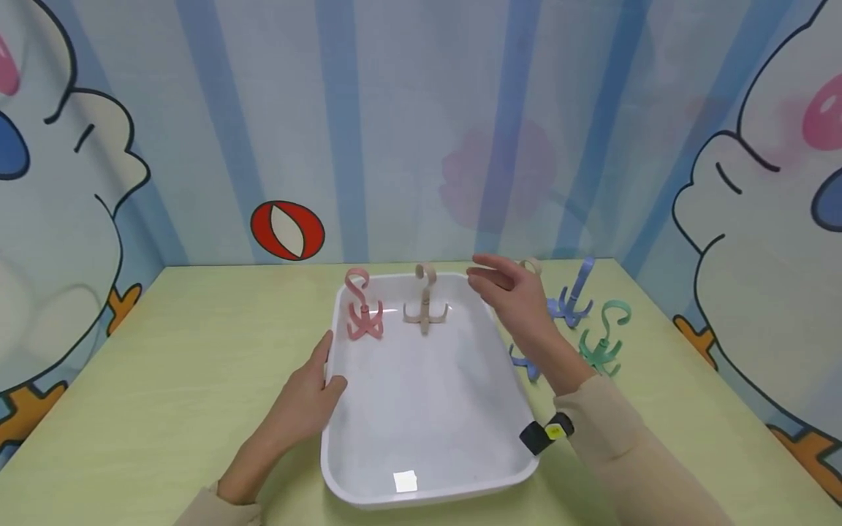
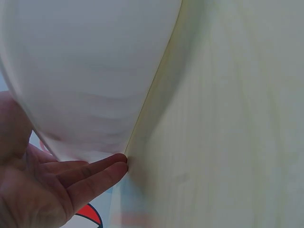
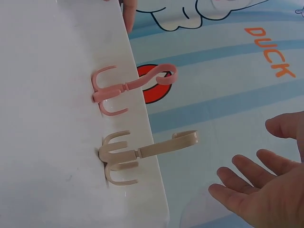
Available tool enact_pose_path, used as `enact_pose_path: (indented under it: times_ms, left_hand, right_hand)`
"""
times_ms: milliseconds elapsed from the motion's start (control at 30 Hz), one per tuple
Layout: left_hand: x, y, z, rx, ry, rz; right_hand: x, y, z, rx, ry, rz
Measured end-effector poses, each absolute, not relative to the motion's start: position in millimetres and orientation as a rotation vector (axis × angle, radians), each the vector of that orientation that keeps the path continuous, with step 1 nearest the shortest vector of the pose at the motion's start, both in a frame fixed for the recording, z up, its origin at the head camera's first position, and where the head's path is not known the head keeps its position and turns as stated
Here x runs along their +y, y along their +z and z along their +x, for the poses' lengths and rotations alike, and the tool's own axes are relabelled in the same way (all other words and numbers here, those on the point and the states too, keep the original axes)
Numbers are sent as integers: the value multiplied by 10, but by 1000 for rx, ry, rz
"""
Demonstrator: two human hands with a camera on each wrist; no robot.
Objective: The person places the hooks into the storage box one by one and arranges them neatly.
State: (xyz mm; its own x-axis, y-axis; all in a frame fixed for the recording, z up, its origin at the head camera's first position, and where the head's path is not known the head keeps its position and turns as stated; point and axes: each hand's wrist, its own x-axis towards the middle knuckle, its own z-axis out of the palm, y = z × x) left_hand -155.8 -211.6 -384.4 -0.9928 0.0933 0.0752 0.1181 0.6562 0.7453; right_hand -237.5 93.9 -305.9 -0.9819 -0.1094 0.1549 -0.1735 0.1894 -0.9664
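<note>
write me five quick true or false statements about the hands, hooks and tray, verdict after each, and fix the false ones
1. The pink hook is inside the white tray. True.
2. The left hand holds the pink hook. False: it holds the side of the white tray.
3. The green hook is on the table, to the right of the white tray. True.
4. The right hand grips the beige hook in the white tray. False: it holds nothing.
5. The white tray contains four hooks. False: it contains two, one pink and one beige.
</note>
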Motion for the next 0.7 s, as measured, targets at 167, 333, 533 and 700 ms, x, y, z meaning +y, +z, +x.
enact_pose_path:
  times_ms: [167, 333, 533, 700]
  left_hand:
    - [-2118, -3850, -1562, -2828, -1281, -186]
    - [-2122, -3861, -1568, -2828, -1274, -188]
    - [-2121, -3860, -1567, -2832, -1274, -182]
    - [-2116, -3844, -1562, -2833, -1267, -183]
  right_hand:
    - [1010, -3047, -2307, -2373, 1948, 306]
    - [1077, -3048, -2269, -2362, 1943, 304]
    - [1171, -3061, -2234, -2338, 1911, 336]
    - [1269, -3054, -2200, -2345, 1895, 318]
